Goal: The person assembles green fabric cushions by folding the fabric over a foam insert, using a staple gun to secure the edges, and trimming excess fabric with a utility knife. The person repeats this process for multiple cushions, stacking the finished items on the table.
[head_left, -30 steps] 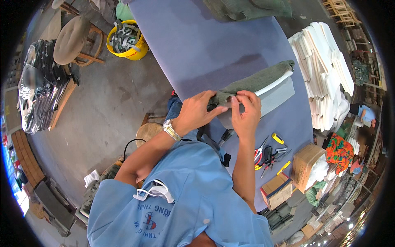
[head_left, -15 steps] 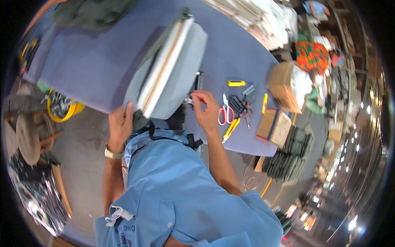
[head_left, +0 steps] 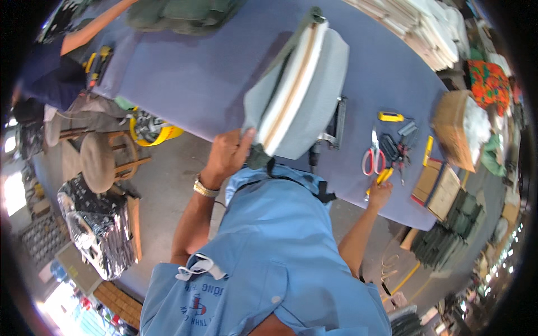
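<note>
A padded piece with grey fabric, white foam and a thin brown strip along its edge (head_left: 294, 89) stands tilted on the blue-covered table. My left hand (head_left: 227, 154) grips its near lower corner, thumb on the grey cloth. At the table's near edge, my right hand (head_left: 381, 194) is closed around a yellow utility knife (head_left: 385, 176). Just beyond that hand lie scissors with red-and-white handles (head_left: 374, 159). A black staple gun (head_left: 339, 123) rests right of the padded piece, partly hidden by it.
Pliers (head_left: 400, 159), a yellow cutter (head_left: 390, 116) and an open small box (head_left: 434, 187) lie to the right. Beyond stands a cardboard carton (head_left: 451, 129). A yellow bucket (head_left: 168, 134) and a round stool (head_left: 96, 162) are at left. Another person's arm (head_left: 95, 31) shows far left.
My right hand has moved from beside the staple gun to the utility knife at the table's near edge and closed on it. My left hand keeps hold of the padded piece. The view has shifted.
</note>
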Demonstrator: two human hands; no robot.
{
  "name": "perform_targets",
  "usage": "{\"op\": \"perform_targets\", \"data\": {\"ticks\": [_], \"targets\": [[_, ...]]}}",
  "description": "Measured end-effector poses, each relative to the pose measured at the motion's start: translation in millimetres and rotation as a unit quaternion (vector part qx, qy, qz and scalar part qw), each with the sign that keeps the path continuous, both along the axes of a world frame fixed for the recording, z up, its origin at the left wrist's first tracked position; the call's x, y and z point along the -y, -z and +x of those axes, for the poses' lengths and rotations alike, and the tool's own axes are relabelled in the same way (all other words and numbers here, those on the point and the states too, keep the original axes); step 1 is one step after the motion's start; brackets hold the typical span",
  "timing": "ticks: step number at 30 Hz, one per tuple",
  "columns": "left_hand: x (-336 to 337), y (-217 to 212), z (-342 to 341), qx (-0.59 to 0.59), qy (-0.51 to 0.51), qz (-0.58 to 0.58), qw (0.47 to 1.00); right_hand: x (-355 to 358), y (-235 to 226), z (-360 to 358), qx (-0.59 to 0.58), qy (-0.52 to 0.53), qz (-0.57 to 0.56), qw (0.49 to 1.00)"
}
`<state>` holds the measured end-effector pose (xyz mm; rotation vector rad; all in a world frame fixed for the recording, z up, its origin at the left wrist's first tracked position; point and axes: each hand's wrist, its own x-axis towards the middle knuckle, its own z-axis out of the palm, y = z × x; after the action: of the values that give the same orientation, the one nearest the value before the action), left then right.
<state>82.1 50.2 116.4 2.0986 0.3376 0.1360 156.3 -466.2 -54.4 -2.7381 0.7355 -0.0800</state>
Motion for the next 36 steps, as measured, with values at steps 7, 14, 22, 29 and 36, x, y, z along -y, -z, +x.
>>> {"op": "perform_targets", "data": {"ticks": [7, 14, 22, 29, 36], "targets": [[-6, -12, 16, 0.012, 0.091, 0.132, 0.987, 4, -11, -7, 0.0, 0.063, 0.293, 0.954], [-8, -16, 34, 0.006, 0.188, 0.172, 0.967, -114, -106, -25, 0.269, 0.133, 0.587, 0.752], [-23, -15, 45, -0.03, 0.281, 0.175, 0.943, -278, -183, -41, 0.267, 0.004, 0.701, 0.661], [-35, -16, 50, -0.027, 0.362, 0.179, 0.914, -341, -196, -43, 0.283, -0.043, 0.645, 0.709], [-41, 7, 60, -0.012, 0.405, 0.168, 0.899, -362, -197, -47, 0.334, -0.024, 0.597, 0.729]]}}
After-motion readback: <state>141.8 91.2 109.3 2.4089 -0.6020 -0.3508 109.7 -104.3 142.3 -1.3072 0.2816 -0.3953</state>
